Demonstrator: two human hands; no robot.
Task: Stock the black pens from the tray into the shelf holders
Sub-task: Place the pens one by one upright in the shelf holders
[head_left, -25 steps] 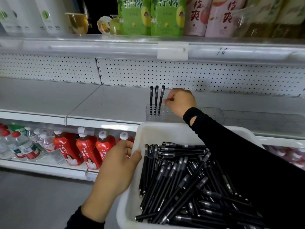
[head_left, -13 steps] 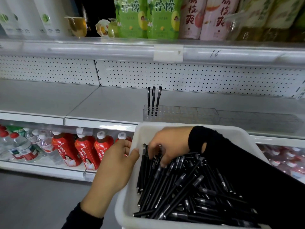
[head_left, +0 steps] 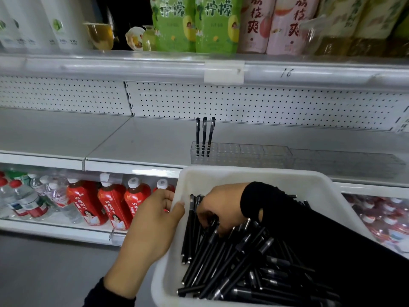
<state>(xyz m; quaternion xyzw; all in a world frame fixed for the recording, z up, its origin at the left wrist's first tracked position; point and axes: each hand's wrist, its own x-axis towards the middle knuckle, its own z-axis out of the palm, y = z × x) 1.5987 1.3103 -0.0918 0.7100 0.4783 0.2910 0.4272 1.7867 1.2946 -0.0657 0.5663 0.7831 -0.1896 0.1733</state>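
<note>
A white tray [head_left: 254, 173] full of several loose black pens [head_left: 232, 262] is held in front of the shelf. My left hand [head_left: 150, 227] grips the tray's left rim, thumb over the edge. My right hand [head_left: 221, 207] is down in the tray at its far left, fingers curled into the pile and closing on pens; which pens it holds is hidden under the fingers. On the grey shelf stands a row of clear holders [head_left: 241, 155]. Three black pens [head_left: 204, 136] stand upright in the leftmost holder.
The clear holders continue to the right along the shelf [head_left: 137, 147]. A pegboard back wall [head_left: 243, 103] lies behind. Drink cartons [head_left: 194, 23] fill the shelf above, and red bottles [head_left: 110, 204] and water bottles sit on the shelf below.
My right hand left the holder on the shelf, came down into the tray and now digs among the pens. My left hand stayed on the tray rim.
</note>
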